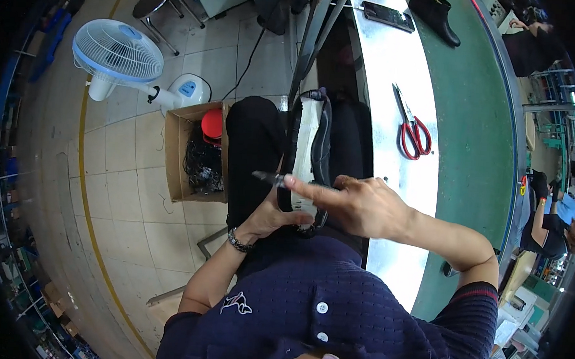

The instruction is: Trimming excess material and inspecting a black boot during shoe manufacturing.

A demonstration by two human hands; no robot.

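Note:
Across my lap lies a black boot (324, 142) with its underside up, showing a long whitish sole area (308, 125) between dark turned-in edges. My left hand (269, 219) grips its near end from the left, thumb laid over the pale surface. Over that same end, my right hand (370, 206) reaches in from the right with the index finger stretched to the left. A thin dark pointed thing (268, 177) sticks out at that fingertip. It is smeared by motion, so its kind is unclear; the right hand seems closed on it, other fingers curled.
Red-handled scissors (414, 135) and a phone (388, 16) lie on the metal bench (397, 75) at my right. Another black boot (437, 17) lies on the green surface (472, 124) beyond. To the left are a cardboard box (175, 154) of black scraps, a fan (118, 52) and a stool (153, 5).

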